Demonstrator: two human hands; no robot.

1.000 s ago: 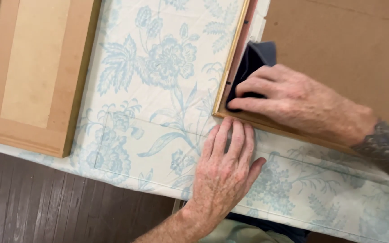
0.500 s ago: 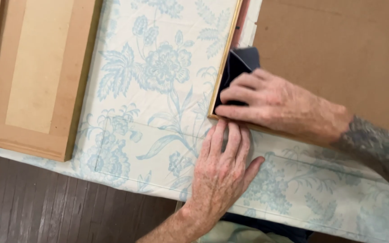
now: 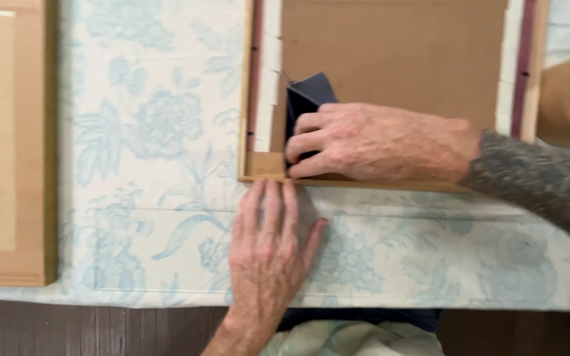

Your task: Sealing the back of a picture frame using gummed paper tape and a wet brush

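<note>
Frame (image 3: 258,173) w/ brown backing (image 3: 390,53); R hand (image 3: 377,142) presses dark cloth (image 3: 308,95).

Left hand (image 3: 266,254): palm down, flat, fingers straight and held together, pointing away from the body; thumb spread out to the right. The left forearm enters from the lower edge of the view. Right hand (image 3: 377,142): palm down, fingers curled and pointing left, fingertips (image 3: 296,150) pressed downward. The right forearm extends in from the right edge, angled slightly upward toward the hand.

A framing workshop: wooden frames (image 3: 390,183) on a cloth-covered table (image 3: 153,165).
</note>
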